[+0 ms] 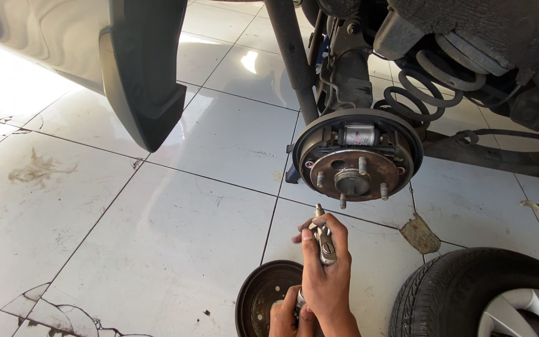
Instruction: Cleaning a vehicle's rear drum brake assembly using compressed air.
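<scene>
We see a floor of large glossy white tiles with dark grout lines, smeared with brownish stains at the left and cracked at the lower left corner. On it lies a rusty brake drum, open side up, at the bottom centre, and a tyre on its silver rim lies flat at the lower right. Between them, nearer the tyre, we see a small dirty brown scrap resting on the tiles.
</scene>
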